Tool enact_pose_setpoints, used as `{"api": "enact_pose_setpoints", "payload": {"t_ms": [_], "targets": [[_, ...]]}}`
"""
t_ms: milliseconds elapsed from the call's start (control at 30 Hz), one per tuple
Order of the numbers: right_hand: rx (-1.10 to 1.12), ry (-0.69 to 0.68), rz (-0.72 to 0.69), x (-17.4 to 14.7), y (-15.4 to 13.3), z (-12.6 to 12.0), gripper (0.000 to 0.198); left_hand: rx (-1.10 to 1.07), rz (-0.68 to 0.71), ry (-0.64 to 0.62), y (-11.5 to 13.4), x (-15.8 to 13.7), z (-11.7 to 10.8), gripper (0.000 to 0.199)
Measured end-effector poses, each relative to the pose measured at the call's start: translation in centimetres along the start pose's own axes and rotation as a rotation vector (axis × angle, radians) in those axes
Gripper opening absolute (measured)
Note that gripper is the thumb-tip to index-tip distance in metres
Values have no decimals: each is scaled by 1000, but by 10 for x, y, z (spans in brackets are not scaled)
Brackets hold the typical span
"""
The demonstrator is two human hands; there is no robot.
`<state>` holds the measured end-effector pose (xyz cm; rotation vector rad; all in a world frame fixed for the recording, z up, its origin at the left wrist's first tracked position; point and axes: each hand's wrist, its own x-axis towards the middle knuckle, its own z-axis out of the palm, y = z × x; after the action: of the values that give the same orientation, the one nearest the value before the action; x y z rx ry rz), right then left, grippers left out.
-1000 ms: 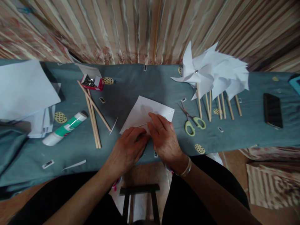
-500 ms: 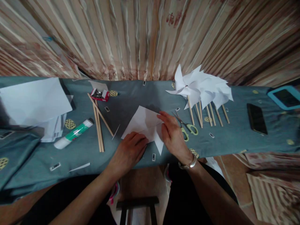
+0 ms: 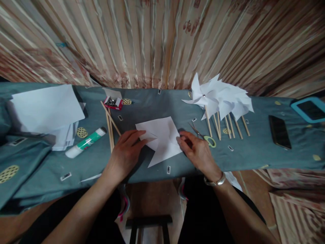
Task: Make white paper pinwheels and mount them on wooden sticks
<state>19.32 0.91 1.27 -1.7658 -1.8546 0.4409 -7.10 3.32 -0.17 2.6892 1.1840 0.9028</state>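
Note:
A white paper square (image 3: 166, 135) with slits cut into it lies between my hands on the cloth-covered table. Its lower left portion ends in a loose pointed flap. My left hand (image 3: 125, 149) has the left edge between thumb and fingers. At the opposite edge, my right hand (image 3: 197, 149), with a silver bracelet on the wrist, pinches the paper. Green-handled scissors (image 3: 209, 141) lie just beyond my right hand, which partly hides them. Several wooden sticks (image 3: 111, 130) rest behind my left hand, their lower ends covered by it.
Finished paper pinwheels (image 3: 205, 95) overlap at the back right. A phone (image 3: 280, 132) and a blue-framed device (image 3: 308, 109) lie farther right. Leftward are a red box of pins (image 3: 113, 103), a glue stick (image 3: 86, 143), and stacked white paper (image 3: 48, 108). A paper scrap (image 3: 91, 178) sits near the front edge.
The paper square has turned clockwise, so its pointed flap now faces lower left. My left hand has shifted up and left to the paper's edge; my right hand has moved slightly right.

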Motion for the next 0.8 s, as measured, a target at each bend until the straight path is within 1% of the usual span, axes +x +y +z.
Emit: {"api": "enact_pose_setpoints", "payload": {"t_ms": [67,133,200,267,333,467,600,667,800], "targets": [[-10,19,-18,-7,-2,-1,27,-19,8,47,6,0,-4,25],[-13,48,-84,-10,-4,-2,24,-54,63,50,20,0,-4,17],[-13,47,-157,-12,-6,-3,24,-86,118,-18,34,0,-1,14],[-22,15,-203,-12,-7,-3,26,-62,127,-94,45,0,4,12],[-31,-8,-220,-12,-8,-4,27,-25,124,-141,51,0,8,8],[-25,-32,-219,-13,-5,-5,28,12,124,-170,54,2,11,13],[18,-52,-199,-15,2,-10,33,19,137,-189,53,1,7,19],[60,-88,-197,-16,6,-14,40,15,142,-164,51,-2,4,19],[173,-215,-180,-21,10,-17,51,-5,151,-100,42,-10,0,12]]}}
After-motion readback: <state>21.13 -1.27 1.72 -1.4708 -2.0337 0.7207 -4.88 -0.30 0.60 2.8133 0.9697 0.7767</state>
